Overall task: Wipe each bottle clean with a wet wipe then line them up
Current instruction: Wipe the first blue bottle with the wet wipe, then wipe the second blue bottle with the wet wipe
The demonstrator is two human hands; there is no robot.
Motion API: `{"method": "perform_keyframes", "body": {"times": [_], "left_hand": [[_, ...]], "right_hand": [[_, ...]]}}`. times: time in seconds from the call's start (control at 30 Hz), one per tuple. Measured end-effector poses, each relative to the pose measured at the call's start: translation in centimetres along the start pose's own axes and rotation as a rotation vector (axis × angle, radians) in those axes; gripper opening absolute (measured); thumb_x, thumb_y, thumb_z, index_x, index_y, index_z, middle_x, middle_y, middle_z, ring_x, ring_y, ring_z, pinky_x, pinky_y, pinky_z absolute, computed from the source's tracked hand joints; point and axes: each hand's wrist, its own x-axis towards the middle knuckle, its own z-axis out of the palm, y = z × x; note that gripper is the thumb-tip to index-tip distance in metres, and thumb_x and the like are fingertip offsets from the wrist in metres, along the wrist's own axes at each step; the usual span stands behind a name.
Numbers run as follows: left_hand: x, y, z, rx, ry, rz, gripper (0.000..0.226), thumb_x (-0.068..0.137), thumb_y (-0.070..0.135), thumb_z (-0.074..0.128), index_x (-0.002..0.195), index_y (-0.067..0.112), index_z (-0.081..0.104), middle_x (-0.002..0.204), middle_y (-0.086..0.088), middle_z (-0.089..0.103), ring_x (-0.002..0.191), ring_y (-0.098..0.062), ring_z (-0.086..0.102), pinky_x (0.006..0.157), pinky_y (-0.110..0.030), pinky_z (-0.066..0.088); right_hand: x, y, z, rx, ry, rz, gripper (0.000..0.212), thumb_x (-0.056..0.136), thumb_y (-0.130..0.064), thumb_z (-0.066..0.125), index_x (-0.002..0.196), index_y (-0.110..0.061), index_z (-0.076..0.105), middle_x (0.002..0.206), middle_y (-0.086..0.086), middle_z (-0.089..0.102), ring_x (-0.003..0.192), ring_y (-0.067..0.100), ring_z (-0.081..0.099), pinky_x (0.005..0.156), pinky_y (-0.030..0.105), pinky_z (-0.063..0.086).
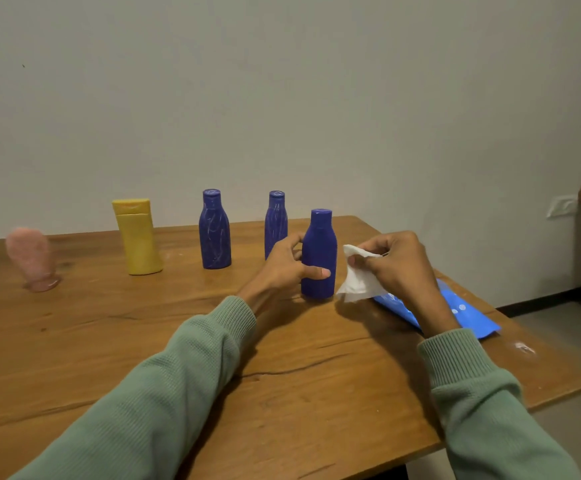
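Near blue bottle [319, 258] stands upright on table [178, 358]; left hand [287, 263] grips its body, thumb across the front. Just right of it, right hand [396, 261] pinches a crumpled white wet wipe [356, 278]. Further right lies blue wipe pack [469, 313], its print too blurred to read. Behind it stands rear blue bottle [276, 223]. To the left stand far blue bottle [214, 233], both white-scribbled, yellow bottle [138, 237] and blurred, seemingly pink bottle [33, 258].

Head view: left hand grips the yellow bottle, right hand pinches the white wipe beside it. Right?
Not quite. The head view shows the left hand gripping the nearest blue bottle, not the yellow bottle, which stands untouched farther left. The right hand does pinch the white wipe beside it.
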Motion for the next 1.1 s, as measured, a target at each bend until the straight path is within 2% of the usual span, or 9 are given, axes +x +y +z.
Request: {"method": "perform_keyframes", "body": {"times": [0.07, 0.17, 0.37, 0.47, 0.63, 0.8, 0.9, 1.03, 1.1], "left_hand": [[0.4, -0.4, 0.5, 0.023, -0.012, 0.001, 0.056, 0.075, -0.009, 0.074, 0.117, 0.017, 0.048, 0.101, 0.010, 0.061, 0.091, -0.006, 0.062, 0.060, -0.015, 0.054], [0.8, -0.8, 0.9, 0.062, -0.009, -0.007, 0.055, 0.076, -0.005, 0.075, 0.116, 0.020, 0.047, 0.101, 0.012, 0.058, 0.087, -0.001, 0.058, 0.060, -0.015, 0.053], [1.4, -1.4, 1.1, 0.037, 0.004, -0.029, 0.055, 0.075, -0.004, 0.075, 0.114, 0.023, 0.048, 0.100, 0.011, 0.061, 0.088, -0.004, 0.060, 0.070, -0.021, 0.052], [1.6, -1.5, 1.1, 0.035, 0.002, -0.037, 0.055, 0.075, -0.005, 0.075, 0.114, 0.022, 0.048, 0.098, 0.012, 0.060, 0.086, -0.003, 0.059, 0.073, -0.023, 0.052], [1.6, -1.5, 1.1, 0.044, 0.001, -0.043, 0.055, 0.074, -0.003, 0.077, 0.114, 0.023, 0.049, 0.099, 0.013, 0.060, 0.088, -0.003, 0.059, 0.071, -0.020, 0.050], [1.6, -1.4, 1.0, 0.045, -0.011, -0.048, 0.060, 0.073, -0.005, 0.077, 0.117, 0.023, 0.047, 0.106, 0.008, 0.060, 0.097, -0.009, 0.059, 0.072, -0.021, 0.051], [1.3, -1.6, 0.4, 0.056, -0.022, -0.054, 0.063, 0.071, -0.016, 0.069, 0.117, 0.021, 0.046, 0.105, -0.001, 0.064, 0.096, -0.015, 0.064, 0.071, -0.026, 0.055], [0.9, -1.9, -1.4, -0.015, 0.067, -0.074, 0.053, 0.072, -0.023, 0.056, 0.109, 0.016, 0.049, 0.093, -0.008, 0.062, 0.088, -0.022, 0.064, 0.077, -0.037, 0.057], [0.8, -2.0, -2.4, 0.025, 0.169, -0.058, 0.042, 0.078, -0.018, 0.056, 0.104, 0.014, 0.050, 0.100, -0.009, 0.063, 0.096, -0.024, 0.064, 0.078, -0.037, 0.058]], "right_hand": [[0.1, 0.1, 0.1, -0.021, -0.011, 0.008, 0.007, 0.078, -0.021, 0.076, 0.076, -0.018, 0.070, 0.070, -0.008, 0.065, 0.064, 0.002, 0.059, 0.050, 0.017, 0.039], [0.3, 0.2, 0.0, -0.034, -0.017, 0.004, 0.006, 0.079, -0.019, 0.074, 0.078, -0.018, 0.069, 0.071, -0.009, 0.064, 0.065, 0.001, 0.058, 0.050, 0.016, 0.039], [0.5, 0.6, -0.3, -0.028, 0.013, -0.003, 0.008, 0.078, -0.022, 0.076, 0.076, -0.016, 0.072, 0.073, -0.006, 0.068, 0.068, 0.006, 0.063, 0.054, 0.020, 0.045], [0.6, 0.7, -0.5, -0.021, 0.021, 0.003, 0.009, 0.077, -0.024, 0.077, 0.075, -0.016, 0.073, 0.072, -0.004, 0.069, 0.065, 0.004, 0.062, 0.053, 0.020, 0.043], [0.8, 0.8, -0.8, -0.012, 0.011, 0.022, 0.009, 0.076, -0.024, 0.078, 0.076, -0.017, 0.073, 0.074, -0.002, 0.070, 0.071, 0.010, 0.065, 0.057, 0.024, 0.047], [0.7, 0.4, -1.3, -0.014, -0.042, 0.035, 0.010, 0.076, -0.024, 0.078, 0.081, -0.016, 0.073, 0.079, -0.001, 0.070, 0.074, 0.012, 0.063, 0.057, 0.024, 0.043], [0.5, -0.3, -1.5, 0.006, -0.092, 0.021, 0.010, 0.075, -0.022, 0.079, 0.079, -0.015, 0.073, 0.076, 0.000, 0.070, 0.071, 0.014, 0.064, 0.058, 0.026, 0.046], [-0.4, -1.8, -1.2, 0.027, -0.197, -0.014, 0.013, 0.072, -0.026, 0.081, 0.078, -0.017, 0.074, 0.072, -0.002, 0.071, 0.067, 0.012, 0.065, 0.055, 0.024, 0.045], [-0.9, -2.8, -0.6, 0.026, -0.220, -0.038, 0.015, 0.073, -0.029, 0.080, 0.082, -0.019, 0.074, 0.078, -0.003, 0.071, 0.071, 0.012, 0.066, 0.056, 0.024, 0.047]]}}
